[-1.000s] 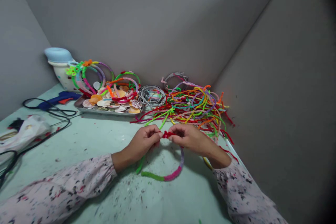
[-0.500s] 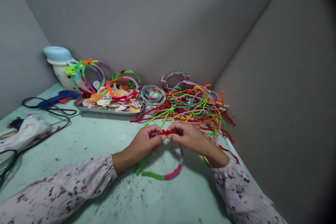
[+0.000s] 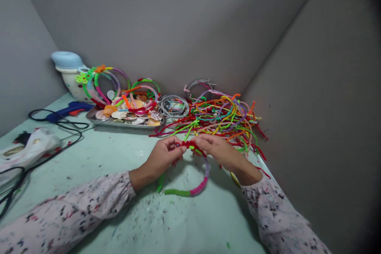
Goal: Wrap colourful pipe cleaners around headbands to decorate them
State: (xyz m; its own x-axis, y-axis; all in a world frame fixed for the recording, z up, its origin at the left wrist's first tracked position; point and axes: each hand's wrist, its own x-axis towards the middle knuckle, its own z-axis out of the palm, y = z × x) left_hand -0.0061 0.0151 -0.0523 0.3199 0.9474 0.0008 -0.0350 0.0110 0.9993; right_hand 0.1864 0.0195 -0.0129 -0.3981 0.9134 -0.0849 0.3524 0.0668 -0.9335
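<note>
Both hands meet above the middle of the pale green table (image 3: 127,166). My left hand (image 3: 166,152) pinches the left side of a red fuzzy piece (image 3: 188,143) that has a bit of bright green in it. The fingers of my right hand (image 3: 212,149) are closed on its right side. From beneath the hands a fuzzy-wrapped band (image 3: 199,187) curves down, lilac, then pink, then green at its open end. A short green piece (image 3: 160,184) hangs below my left hand. Part of the band is hidden behind the fingers.
A metal tray (image 3: 125,125) holds shells and finished colourful bands. Coiled grey wire (image 3: 174,106) and a heap of pipe cleaners (image 3: 223,115) lie right of it. At the left are a white canister (image 3: 74,83), a blue glue gun (image 3: 67,111), black cable (image 3: 53,151) and a plastic bag (image 3: 37,147).
My right hand has turned and shifted slightly up, showing more of the red piece and the bright green in it. The band's open end has moved slightly up and right.
</note>
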